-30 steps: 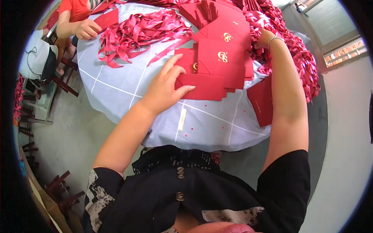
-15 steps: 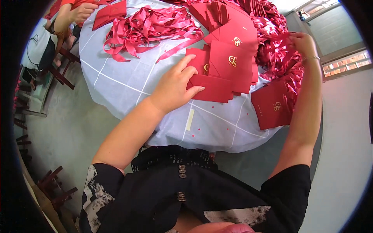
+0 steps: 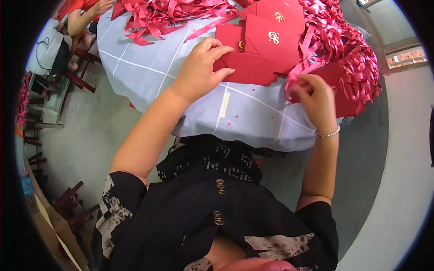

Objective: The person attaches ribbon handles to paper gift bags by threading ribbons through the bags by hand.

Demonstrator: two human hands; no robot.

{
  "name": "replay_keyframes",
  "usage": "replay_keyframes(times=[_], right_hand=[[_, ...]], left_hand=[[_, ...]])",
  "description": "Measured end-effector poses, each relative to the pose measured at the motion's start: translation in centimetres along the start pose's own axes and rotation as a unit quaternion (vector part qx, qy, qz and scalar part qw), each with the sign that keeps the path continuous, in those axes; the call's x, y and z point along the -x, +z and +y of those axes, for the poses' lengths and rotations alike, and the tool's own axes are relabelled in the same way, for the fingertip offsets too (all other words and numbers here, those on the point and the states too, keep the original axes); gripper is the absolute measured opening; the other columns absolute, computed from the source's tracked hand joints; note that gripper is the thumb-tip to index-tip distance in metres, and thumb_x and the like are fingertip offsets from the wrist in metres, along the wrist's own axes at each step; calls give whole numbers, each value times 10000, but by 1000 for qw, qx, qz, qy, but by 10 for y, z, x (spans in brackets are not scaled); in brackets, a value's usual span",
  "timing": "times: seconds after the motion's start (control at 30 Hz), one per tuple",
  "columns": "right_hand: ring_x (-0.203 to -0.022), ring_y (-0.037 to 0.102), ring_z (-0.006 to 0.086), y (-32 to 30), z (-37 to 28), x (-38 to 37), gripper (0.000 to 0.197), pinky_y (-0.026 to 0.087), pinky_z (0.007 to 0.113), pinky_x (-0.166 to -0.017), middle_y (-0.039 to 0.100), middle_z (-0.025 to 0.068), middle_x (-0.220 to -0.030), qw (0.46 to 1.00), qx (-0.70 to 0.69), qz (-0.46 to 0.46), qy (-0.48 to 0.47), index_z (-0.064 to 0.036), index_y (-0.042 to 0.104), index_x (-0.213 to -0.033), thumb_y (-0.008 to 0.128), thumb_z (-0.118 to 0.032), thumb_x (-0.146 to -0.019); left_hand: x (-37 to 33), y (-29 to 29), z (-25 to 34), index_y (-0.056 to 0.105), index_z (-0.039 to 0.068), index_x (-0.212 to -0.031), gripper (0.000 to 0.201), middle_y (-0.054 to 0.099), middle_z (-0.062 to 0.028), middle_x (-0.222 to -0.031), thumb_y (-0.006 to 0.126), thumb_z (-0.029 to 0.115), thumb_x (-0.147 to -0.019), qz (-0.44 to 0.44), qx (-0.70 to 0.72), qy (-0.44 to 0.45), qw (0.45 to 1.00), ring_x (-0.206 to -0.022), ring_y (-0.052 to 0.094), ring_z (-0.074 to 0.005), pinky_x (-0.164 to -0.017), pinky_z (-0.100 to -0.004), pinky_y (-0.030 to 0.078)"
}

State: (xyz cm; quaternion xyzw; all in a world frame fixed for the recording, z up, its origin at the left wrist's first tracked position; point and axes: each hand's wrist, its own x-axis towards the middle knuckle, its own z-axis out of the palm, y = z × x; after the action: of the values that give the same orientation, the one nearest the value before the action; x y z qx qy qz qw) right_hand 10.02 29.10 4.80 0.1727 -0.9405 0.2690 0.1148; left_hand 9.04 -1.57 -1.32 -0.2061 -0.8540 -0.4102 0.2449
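Along the near side of a round bench (image 3: 262, 112) covered with a pale, white-lined cloth, the left hand (image 3: 199, 67) rests at the left end of a plain red envelope (image 3: 253, 70). Its thumb and forefinger stand apart, their tips at the paper; I cannot tell whether they pinch it or only steady it. This envelope lies across the lower part of a pile of red cards (image 3: 275, 47) with gold lettering.

Over to the right, the right hand (image 3: 317, 100), with a beaded bracelet (image 3: 332, 132) at the wrist, has its fingers drawn together on a loop of pink ribbon (image 3: 293, 85), just beside the pile. More red cards (image 3: 346, 101) lie behind that hand, partly under a large ribbon heap (image 3: 334, 38). A looser ribbon tangle (image 3: 176, 17) lies at the far left, and a strip of pale tape (image 3: 224, 105) sits below the envelope. Beyond the tangle shows another person's hand (image 3: 102, 6).
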Motion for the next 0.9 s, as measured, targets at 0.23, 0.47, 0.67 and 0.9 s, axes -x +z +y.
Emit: replay_keyframes(times=[0.23, 0.47, 0.67, 0.9], right_hand=[[-680, 588, 101, 32, 7, 28, 439, 510, 245, -637, 649, 68, -975, 960, -257, -82, 77, -18, 661, -1201, 795, -5, -783], [-672, 612, 125, 57, -2, 11, 406, 512, 272, -612, 660, 89, -946, 968, -246, 33, 34, -42, 658, -1248, 724, -4, -849], [-750, 639, 313, 67, 8, 5, 477, 528, 389, -732, 644, 150, -881, 994, -102, 22, 21, -48, 616, -1328, 652, -17, -853], [-746, 648, 145, 56, 7, 7, 618, 536, 298, -686, 653, 91, -945, 954, -282, -63, 80, -26, 562, -1392, 694, 78, -797]], left_hand=[[2, -11, 9, 698, 25, -1099, 332, 647, -136, -1142, 800, 194, -833, -124, 24, -103, 987, -1033, 619, -279, -859, -325, 510], [-24, 9, -22, 646, 15, -1220, 451, 684, -170, -1166, 792, 252, -865, 28, -35, -127, 991, -1053, 665, -256, -901, -361, 530], [-41, -37, -30, 662, 1, -1209, 356, 702, -39, -1022, 759, 85, -877, -70, 171, -191, 964, -887, 654, -84, -776, -225, 527], [-17, -99, -29, 625, -22, -1260, 359, 698, -69, -1105, 694, -10, -908, 20, 275, -248, 929, -991, 668, -127, -901, -254, 536]])
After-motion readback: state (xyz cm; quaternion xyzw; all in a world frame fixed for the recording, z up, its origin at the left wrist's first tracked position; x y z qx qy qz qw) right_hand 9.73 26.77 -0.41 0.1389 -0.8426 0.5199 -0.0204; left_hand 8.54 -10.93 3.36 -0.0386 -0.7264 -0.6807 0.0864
